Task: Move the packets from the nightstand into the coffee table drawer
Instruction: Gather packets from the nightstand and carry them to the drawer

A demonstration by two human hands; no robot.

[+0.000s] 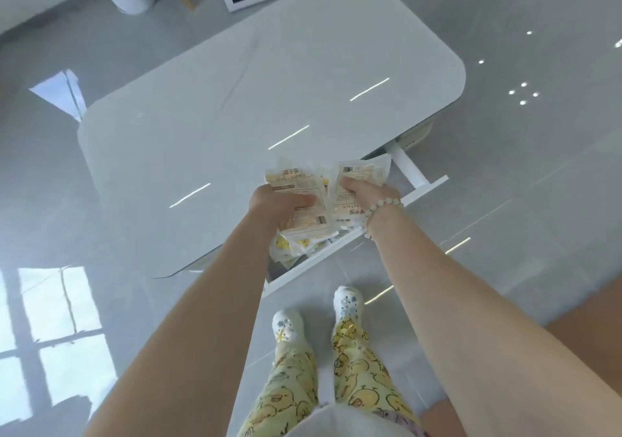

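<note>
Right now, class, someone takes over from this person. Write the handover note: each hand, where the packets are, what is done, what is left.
Left hand: grips the left packet above the open drawer.
Right hand: grips the right packet, also over the drawer.
Done: the drawer of the table is pulled out, and the drawer packets already lie inside.
Left: lower both held packets in and let go. The nightstand is out of view, so I cannot tell whether more packets wait there.
</note>
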